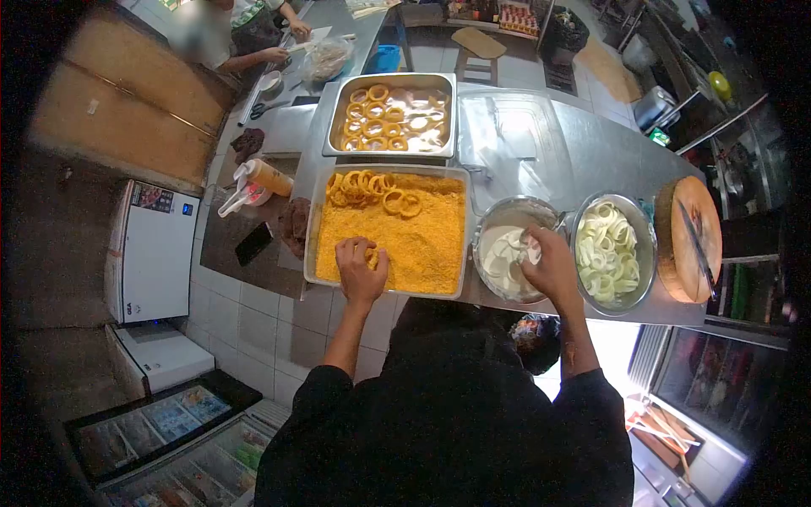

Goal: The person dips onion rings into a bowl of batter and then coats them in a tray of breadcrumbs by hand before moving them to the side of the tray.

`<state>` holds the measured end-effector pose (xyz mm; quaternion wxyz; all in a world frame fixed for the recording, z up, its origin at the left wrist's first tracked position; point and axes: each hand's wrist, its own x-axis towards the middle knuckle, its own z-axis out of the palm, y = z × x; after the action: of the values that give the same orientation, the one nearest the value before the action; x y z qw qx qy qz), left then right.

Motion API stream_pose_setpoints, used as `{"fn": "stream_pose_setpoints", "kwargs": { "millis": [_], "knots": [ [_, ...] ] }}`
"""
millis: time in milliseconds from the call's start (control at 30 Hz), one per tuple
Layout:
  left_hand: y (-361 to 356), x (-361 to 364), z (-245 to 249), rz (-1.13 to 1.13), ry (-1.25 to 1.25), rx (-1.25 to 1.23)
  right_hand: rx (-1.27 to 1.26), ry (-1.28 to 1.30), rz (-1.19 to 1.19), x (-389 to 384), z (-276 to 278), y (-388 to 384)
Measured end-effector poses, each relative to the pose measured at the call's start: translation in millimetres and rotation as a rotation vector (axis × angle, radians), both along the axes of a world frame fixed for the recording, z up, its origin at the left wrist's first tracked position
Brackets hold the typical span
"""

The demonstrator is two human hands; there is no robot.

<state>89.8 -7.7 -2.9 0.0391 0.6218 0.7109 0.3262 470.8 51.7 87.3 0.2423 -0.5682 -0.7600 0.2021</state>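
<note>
Two hands (361,270), two trays (312,245), two bowls (476,253)

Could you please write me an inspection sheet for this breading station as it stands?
Surface: long stainless steel counter, carrying trays and bowls.
Job's things: rectangular tray of orange breadcrumbs with coated rings at its far end; round steel bowl of white batter; round steel bowl of raw onion rings; steel tray of breaded rings behind.
Clutter: orange squeeze bottle, black phone, brown cloth, round wooden board with a knife.
Hands: left hand curled in the crumbs; right hand, fingers in the batter; grip unclear.
Cables: nothing seen.
Surroundings: another person working at the far end; white chest freezer at left.
</note>
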Motion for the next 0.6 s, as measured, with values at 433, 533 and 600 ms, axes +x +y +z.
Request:
{"fn": "stream_pose_setpoints", "kwargs": {
  "millis": [433,533,600],
  "knots": [
    [-1,-1,1,-0.011,0.032,0.000,0.031,0.119,0.005,4,-38,-13],
    [-1,0,3,-0.010,0.048,0.009,-0.280,0.103,0.098,6,-35,-16],
    [0,0,4,-0.015,0.065,0.024,-0.365,0.143,0.126,0,-37,-23]
  ]
}}
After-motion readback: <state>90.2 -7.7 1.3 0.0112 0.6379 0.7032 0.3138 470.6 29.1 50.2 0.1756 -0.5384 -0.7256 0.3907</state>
